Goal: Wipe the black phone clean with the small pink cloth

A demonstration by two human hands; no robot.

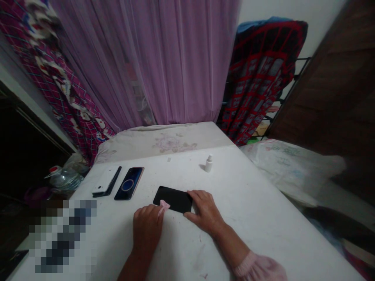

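A black smartphone [175,198] lies flat on the white table in front of me, its dark face up. My right hand [205,210] grips its right end, with the thumb at the near edge and the fingers at the far corner. My left hand [148,226] is closed on a small pink cloth [164,205], whose tip sticks out over the phone's near left corner. Whether the cloth presses on the phone, I cannot tell. Beyond the phone, a small white spray bottle [209,164] stands upright.
Left of the black phone lie a dark blue phone [129,184] with a ring on it and a white phone [106,182] stacked on a dark one. A floral cover [170,142] spans the table's far end. A plastic jug [64,178] stands beyond the left edge; plastic sheeting [287,164] lies right.
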